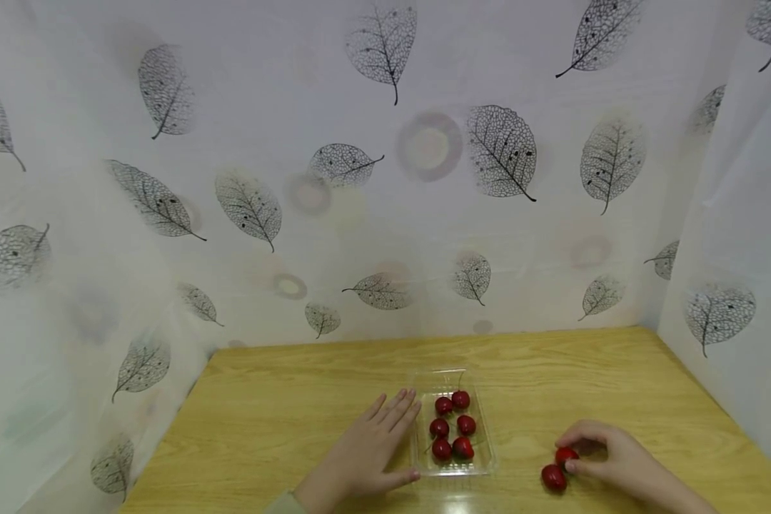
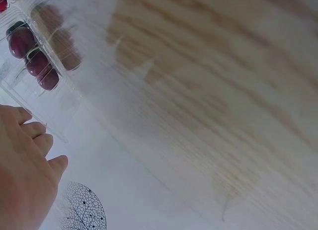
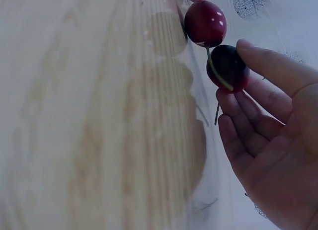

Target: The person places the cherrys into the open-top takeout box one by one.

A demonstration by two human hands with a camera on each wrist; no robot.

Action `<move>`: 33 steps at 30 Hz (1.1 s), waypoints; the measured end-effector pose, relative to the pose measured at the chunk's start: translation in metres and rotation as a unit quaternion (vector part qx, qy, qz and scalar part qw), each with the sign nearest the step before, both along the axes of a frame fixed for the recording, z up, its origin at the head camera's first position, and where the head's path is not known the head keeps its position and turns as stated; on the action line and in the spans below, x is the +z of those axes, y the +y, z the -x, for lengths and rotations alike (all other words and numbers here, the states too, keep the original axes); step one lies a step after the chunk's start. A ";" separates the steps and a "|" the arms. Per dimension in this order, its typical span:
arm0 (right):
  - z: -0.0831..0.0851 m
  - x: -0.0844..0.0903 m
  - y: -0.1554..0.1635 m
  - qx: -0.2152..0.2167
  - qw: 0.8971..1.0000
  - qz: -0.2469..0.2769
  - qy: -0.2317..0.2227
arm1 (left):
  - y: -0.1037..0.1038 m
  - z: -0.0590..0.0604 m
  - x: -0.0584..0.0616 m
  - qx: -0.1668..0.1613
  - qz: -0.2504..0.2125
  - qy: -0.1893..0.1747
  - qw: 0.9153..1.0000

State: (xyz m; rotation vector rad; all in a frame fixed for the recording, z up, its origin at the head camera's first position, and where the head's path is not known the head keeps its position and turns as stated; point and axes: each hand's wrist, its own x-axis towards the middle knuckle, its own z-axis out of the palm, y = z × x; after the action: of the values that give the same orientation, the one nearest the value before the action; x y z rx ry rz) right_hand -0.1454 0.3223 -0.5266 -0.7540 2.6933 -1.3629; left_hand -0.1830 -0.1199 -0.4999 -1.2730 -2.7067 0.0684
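My right hand (image 1: 610,460) pinches a red cherry (image 3: 228,68) between thumb and fingers, low over the table on the right. A second dark red cherry (image 1: 554,477) lies right beside it, a little nearer to me. In the right wrist view a green stem (image 3: 217,73) crosses the pinched cherry. My left hand (image 1: 373,453) lies with straight, spread fingers at the left side of a clear plastic tray (image 1: 485,469), fingertips right at its rim. Several cherries (image 1: 466,425) with thin stems sit inside the tray in two columns.
The wooden table (image 1: 283,400) has a glossy, reflecting surface. A pale wall covering (image 1: 263,107) printed with dark leaf shapes rises behind it and along both sides.
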 end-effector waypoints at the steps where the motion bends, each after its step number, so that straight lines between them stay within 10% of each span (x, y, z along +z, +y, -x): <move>1: 0.000 0.000 0.000 -0.007 1.000 -0.006 0.004 | 0.000 0.000 0.000 0.000 0.000 -0.001 1.000; 33: 0.023 0.037 -0.041 -0.055 0.996 -0.011 0.076 | 0.000 -0.001 0.002 -0.006 0.001 0.014 1.000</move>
State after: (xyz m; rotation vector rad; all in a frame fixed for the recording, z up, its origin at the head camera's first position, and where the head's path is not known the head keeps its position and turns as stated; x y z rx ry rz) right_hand -0.1685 0.2817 -0.4901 -0.7476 2.9013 -1.3486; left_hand -0.1822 -0.1194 -0.4977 -1.2783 -2.6755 0.0859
